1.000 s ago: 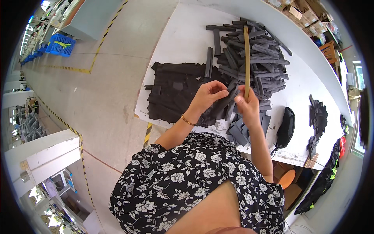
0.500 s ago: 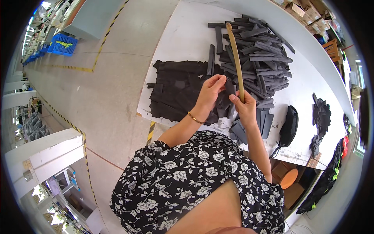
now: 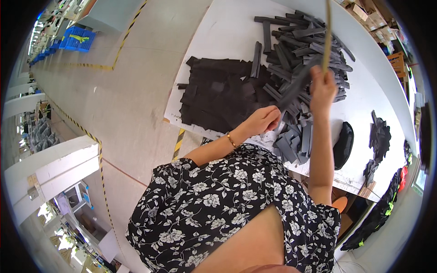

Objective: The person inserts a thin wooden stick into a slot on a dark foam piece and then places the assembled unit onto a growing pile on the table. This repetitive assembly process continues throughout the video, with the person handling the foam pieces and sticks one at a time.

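A dark grey fabric strip [image 3: 296, 87], blurred by motion, stretches slantwise between my two hands over the table. My left hand [image 3: 265, 119] is closed on its near end, fingers pinched. Farther up and to the right, my right hand [image 3: 324, 88] is closed around the lower part of a slim wooden stick [image 3: 327, 38], which points away from me. The strip's far end reaches the fingers of my right hand; whether they grip it too I cannot tell. Beyond lies a heap of rolled dark grey fabric tubes [image 3: 314, 32]. Left of my hands, flat black fabric pieces [image 3: 218, 98] are spread in layers.
On the white table [image 3: 200, 41] a black pouch [image 3: 343, 145] lies right of my right forearm, with black scraps [image 3: 379, 136] farther right. Loose grey pieces [image 3: 291, 145] lie near the front edge. A blue crate [image 3: 76, 40] stands at the far left.
My right hand has moved up and to the right with the wooden stick. My left hand has come nearer and slightly right. The dark strip is now drawn out long between them.
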A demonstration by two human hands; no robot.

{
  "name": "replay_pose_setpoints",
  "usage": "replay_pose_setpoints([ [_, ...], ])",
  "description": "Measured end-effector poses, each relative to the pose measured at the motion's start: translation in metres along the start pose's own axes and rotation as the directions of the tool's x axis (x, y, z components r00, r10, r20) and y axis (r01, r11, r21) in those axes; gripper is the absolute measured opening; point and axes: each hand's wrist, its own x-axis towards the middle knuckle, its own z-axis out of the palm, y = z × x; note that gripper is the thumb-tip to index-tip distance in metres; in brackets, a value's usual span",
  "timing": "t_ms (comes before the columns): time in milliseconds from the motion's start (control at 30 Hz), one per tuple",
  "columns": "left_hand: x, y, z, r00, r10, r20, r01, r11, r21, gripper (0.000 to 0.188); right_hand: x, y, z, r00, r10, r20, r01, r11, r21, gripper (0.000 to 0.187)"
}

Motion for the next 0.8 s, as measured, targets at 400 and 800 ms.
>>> replay_pose_setpoints([
  [400,-0.065,-0.083,-0.113,0.965,0.208,0.159,-0.172,0.047,0.984,0.024,0.026,0.084,-0.076,0.965,-0.164,-0.204,0.031,0.844,-0.536,0.042],
  [800,-0.040,-0.045,-0.123,0.971,0.195,-0.137,-0.055,0.743,0.667,0.017,0.122,0.038,-0.151,0.974,-0.122,-0.189,-0.094,0.544,-0.834,0.086],
])
